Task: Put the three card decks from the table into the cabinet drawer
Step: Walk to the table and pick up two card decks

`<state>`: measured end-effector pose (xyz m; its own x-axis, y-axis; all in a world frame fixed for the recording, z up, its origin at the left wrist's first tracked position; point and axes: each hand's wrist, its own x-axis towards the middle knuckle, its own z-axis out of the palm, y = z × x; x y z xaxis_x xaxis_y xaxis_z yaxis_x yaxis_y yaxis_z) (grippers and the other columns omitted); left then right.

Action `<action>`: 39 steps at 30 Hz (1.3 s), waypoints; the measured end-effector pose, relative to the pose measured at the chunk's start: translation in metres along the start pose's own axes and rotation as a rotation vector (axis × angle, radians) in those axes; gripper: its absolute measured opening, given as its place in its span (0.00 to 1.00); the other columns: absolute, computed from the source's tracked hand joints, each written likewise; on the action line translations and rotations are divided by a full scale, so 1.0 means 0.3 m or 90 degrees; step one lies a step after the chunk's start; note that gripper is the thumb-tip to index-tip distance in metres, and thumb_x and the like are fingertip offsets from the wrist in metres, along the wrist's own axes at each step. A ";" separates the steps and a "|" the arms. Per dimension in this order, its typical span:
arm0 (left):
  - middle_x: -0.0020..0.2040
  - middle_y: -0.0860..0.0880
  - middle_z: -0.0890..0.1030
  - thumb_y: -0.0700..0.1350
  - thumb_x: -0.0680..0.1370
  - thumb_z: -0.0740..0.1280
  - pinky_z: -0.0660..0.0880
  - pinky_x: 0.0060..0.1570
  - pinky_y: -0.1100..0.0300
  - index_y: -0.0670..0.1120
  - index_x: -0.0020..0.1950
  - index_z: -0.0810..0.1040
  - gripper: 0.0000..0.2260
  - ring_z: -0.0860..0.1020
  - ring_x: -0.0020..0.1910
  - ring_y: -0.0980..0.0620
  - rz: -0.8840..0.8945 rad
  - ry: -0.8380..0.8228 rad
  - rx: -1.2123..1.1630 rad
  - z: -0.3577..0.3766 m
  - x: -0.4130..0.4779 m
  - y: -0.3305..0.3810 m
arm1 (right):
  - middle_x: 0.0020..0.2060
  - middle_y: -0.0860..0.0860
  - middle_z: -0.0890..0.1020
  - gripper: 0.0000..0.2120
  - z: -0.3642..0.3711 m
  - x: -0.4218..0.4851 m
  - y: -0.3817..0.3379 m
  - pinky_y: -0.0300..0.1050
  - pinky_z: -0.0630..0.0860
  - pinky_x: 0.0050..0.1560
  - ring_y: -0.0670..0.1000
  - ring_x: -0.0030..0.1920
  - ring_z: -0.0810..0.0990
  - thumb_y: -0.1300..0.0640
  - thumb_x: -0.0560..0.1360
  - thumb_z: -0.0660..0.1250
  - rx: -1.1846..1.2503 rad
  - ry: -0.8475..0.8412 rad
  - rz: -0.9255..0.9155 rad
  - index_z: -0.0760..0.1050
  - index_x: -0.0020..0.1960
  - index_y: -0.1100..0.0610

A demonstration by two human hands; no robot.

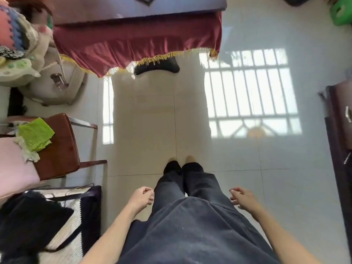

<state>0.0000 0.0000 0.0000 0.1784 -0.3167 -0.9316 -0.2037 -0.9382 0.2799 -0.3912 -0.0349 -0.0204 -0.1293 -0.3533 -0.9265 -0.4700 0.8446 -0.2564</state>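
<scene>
Head view: standing on tiled floor [144, 119], left hand [142, 198] and right hand [242, 200] loosely curled, holding nothing. Card decks not visible; surface [118, 10] with red cloth [133, 44] ahead, top mostly cropped. Dark cabinet [341, 115] at right edge. Should approach surface first, locate decks, then grab.
</scene>
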 end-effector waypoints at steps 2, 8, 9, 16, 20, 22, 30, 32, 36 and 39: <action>0.39 0.45 0.79 0.41 0.82 0.60 0.70 0.25 0.70 0.41 0.55 0.76 0.07 0.76 0.32 0.53 0.012 0.004 0.026 0.010 0.027 0.025 | 0.45 0.57 0.83 0.08 -0.008 0.011 0.011 0.42 0.74 0.38 0.52 0.39 0.82 0.55 0.83 0.63 -0.011 0.002 0.015 0.80 0.55 0.56; 0.41 0.45 0.79 0.42 0.82 0.60 0.71 0.25 0.72 0.41 0.55 0.76 0.08 0.76 0.34 0.54 0.033 0.014 0.038 0.033 0.012 0.114 | 0.43 0.56 0.83 0.08 -0.040 0.004 0.044 0.43 0.73 0.37 0.51 0.36 0.80 0.56 0.83 0.63 -0.011 0.002 0.037 0.80 0.56 0.57; 0.41 0.45 0.79 0.42 0.82 0.60 0.71 0.24 0.73 0.41 0.56 0.76 0.08 0.76 0.34 0.54 0.032 0.021 0.038 0.030 0.012 0.125 | 0.43 0.56 0.83 0.08 -0.048 0.015 0.041 0.42 0.72 0.36 0.51 0.36 0.80 0.57 0.83 0.63 -0.012 0.004 0.039 0.80 0.56 0.58; 0.38 0.46 0.78 0.41 0.82 0.60 0.70 0.28 0.67 0.38 0.59 0.76 0.10 0.75 0.32 0.53 0.012 0.057 0.047 -0.007 0.018 0.168 | 0.43 0.58 0.83 0.09 -0.112 0.139 -0.128 0.42 0.72 0.35 0.52 0.36 0.80 0.57 0.82 0.64 -0.019 0.002 -0.017 0.80 0.58 0.60; 0.43 0.45 0.79 0.42 0.82 0.59 0.72 0.32 0.66 0.39 0.60 0.76 0.10 0.76 0.36 0.53 -0.010 0.067 0.071 -0.034 0.017 0.176 | 0.45 0.57 0.84 0.09 -0.158 0.180 -0.313 0.43 0.75 0.38 0.53 0.39 0.81 0.55 0.83 0.63 -0.045 0.014 -0.068 0.79 0.57 0.58; 0.45 0.45 0.80 0.41 0.83 0.60 0.72 0.34 0.66 0.40 0.60 0.76 0.10 0.76 0.38 0.53 -0.014 0.062 0.087 -0.057 0.026 0.193 | 0.45 0.56 0.84 0.08 -0.177 0.196 -0.425 0.44 0.77 0.40 0.52 0.39 0.82 0.55 0.83 0.63 -0.058 0.025 -0.104 0.79 0.57 0.56; 0.57 0.43 0.80 0.43 0.82 0.62 0.75 0.58 0.55 0.40 0.62 0.77 0.12 0.78 0.55 0.46 -0.020 0.034 0.134 -0.255 0.179 0.364 | 0.46 0.54 0.85 0.08 -0.209 0.242 -0.817 0.44 0.78 0.41 0.52 0.43 0.85 0.52 0.82 0.63 -0.042 0.060 -0.164 0.79 0.56 0.52; 0.54 0.46 0.80 0.44 0.82 0.61 0.74 0.54 0.58 0.41 0.61 0.77 0.12 0.77 0.52 0.49 -0.012 0.025 0.156 -0.304 0.232 0.462 | 0.46 0.54 0.85 0.08 -0.210 0.250 -0.870 0.44 0.78 0.42 0.52 0.43 0.85 0.52 0.82 0.63 -0.038 0.070 -0.151 0.79 0.56 0.52; 0.47 0.46 0.79 0.41 0.81 0.60 0.73 0.44 0.61 0.42 0.57 0.77 0.09 0.77 0.43 0.50 0.038 0.001 0.204 -0.369 0.341 0.739 | 0.49 0.53 0.84 0.08 -0.215 0.273 -0.927 0.43 0.78 0.41 0.52 0.46 0.85 0.53 0.83 0.63 -0.037 0.078 -0.110 0.79 0.58 0.53; 0.37 0.45 0.77 0.38 0.81 0.60 0.70 0.25 0.68 0.40 0.53 0.76 0.06 0.74 0.31 0.51 0.064 -0.002 0.140 -0.399 0.397 0.959 | 0.51 0.54 0.83 0.08 -0.217 0.293 -0.939 0.44 0.77 0.44 0.51 0.48 0.83 0.56 0.83 0.64 -0.056 0.082 -0.084 0.80 0.58 0.57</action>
<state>0.0780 -0.3244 -0.0028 0.1436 -0.4062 -0.9025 -0.4246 -0.8490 0.3145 -0.3269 -0.3299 -0.0117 -0.1700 -0.5121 -0.8419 -0.5642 0.7511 -0.3429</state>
